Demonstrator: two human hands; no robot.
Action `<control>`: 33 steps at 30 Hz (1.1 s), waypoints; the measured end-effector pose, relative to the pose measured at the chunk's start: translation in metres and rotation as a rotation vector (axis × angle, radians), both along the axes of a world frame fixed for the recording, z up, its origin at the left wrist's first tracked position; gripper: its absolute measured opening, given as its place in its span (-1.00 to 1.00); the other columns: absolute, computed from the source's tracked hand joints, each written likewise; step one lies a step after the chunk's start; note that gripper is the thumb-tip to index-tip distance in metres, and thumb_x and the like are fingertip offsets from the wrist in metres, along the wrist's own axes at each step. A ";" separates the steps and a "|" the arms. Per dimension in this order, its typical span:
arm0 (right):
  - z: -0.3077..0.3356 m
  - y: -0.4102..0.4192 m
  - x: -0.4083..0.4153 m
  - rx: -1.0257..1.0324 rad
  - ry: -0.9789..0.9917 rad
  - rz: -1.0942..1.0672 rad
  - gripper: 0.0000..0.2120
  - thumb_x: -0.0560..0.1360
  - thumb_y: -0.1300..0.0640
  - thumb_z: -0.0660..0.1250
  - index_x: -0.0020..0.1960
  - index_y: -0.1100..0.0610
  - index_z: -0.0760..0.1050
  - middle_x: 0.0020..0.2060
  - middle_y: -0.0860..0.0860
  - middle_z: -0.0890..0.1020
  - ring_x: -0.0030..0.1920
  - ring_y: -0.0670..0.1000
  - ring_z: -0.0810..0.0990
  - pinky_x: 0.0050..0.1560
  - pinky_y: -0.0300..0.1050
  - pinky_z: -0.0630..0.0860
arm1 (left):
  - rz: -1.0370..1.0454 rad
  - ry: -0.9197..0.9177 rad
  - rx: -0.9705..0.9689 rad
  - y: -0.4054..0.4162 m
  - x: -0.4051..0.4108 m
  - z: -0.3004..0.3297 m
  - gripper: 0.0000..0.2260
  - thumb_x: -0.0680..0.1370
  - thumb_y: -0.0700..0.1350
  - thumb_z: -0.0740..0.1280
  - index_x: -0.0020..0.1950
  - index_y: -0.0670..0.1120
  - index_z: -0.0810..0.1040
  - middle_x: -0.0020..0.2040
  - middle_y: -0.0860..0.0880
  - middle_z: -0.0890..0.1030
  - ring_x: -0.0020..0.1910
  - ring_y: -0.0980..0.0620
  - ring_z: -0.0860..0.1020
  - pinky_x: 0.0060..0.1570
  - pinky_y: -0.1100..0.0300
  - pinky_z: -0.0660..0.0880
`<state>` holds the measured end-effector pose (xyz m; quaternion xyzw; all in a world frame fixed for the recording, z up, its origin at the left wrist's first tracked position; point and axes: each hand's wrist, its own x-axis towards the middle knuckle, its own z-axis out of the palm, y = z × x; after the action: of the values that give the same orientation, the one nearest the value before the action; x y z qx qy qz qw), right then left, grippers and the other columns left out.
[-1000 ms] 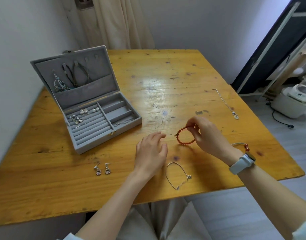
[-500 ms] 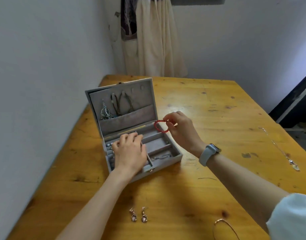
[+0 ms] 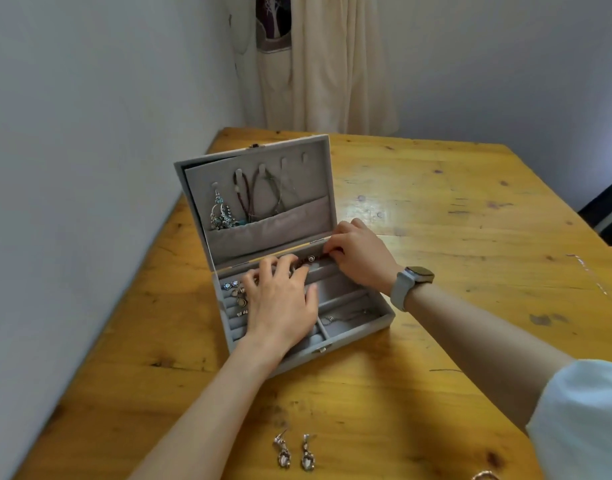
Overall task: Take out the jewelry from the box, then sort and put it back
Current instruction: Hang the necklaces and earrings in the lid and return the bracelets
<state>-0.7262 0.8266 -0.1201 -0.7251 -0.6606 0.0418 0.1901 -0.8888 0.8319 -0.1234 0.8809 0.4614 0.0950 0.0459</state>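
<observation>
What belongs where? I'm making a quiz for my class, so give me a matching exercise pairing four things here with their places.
Things:
1. earrings
2. cords
3. watch
4. bracelet

Places:
A. right wrist
B. box's rear compartment, under both hands
C. table, in front of box
D. hanging in lid

Pairs: 1-C, 2-D, 3-A, 4-B

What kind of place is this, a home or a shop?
Probably a room in a home: a worn wooden table stands in the corner against plain walls, a cream curtain hangs behind it, and a personal jewelry box lies open on it.
</observation>
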 end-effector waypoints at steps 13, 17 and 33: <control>-0.006 -0.022 0.012 -0.013 -0.045 0.133 -0.80 0.51 0.21 0.21 0.05 0.12 0.57 0.06 0.06 0.53 0.07 0.09 0.38 0.05 -0.11 0.36 | 0.033 -0.123 0.067 0.005 0.007 -0.002 -0.76 0.55 -0.02 0.16 0.11 0.01 0.56 0.19 0.10 0.54 0.22 0.02 0.32 0.15 0.08 0.12; -0.005 -0.022 0.009 0.002 -0.033 0.112 -0.85 0.50 0.22 0.24 -0.03 0.15 0.58 0.03 0.06 0.54 0.06 0.09 0.39 0.00 -0.04 0.41 | 0.079 -0.112 0.076 0.007 0.016 0.003 -0.83 0.54 -0.06 0.20 -0.01 -0.02 0.58 0.06 0.06 0.58 0.14 0.00 0.35 0.11 0.08 0.17; 0.006 -0.045 0.012 -0.065 0.188 0.088 -0.59 0.54 0.26 0.17 0.37 0.08 0.30 0.24 0.06 0.48 0.22 0.07 0.41 0.21 -0.08 0.39 | 0.060 -0.183 0.010 -0.002 0.013 0.005 -0.70 0.54 -0.07 0.22 0.26 -0.05 0.49 0.31 -0.03 0.43 0.30 -0.04 0.29 0.23 0.01 0.26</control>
<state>-0.7143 0.7815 -0.1144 -0.6939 -0.6694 0.1394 0.2258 -0.8759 0.8296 -0.1183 0.8545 0.4810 0.1788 0.0809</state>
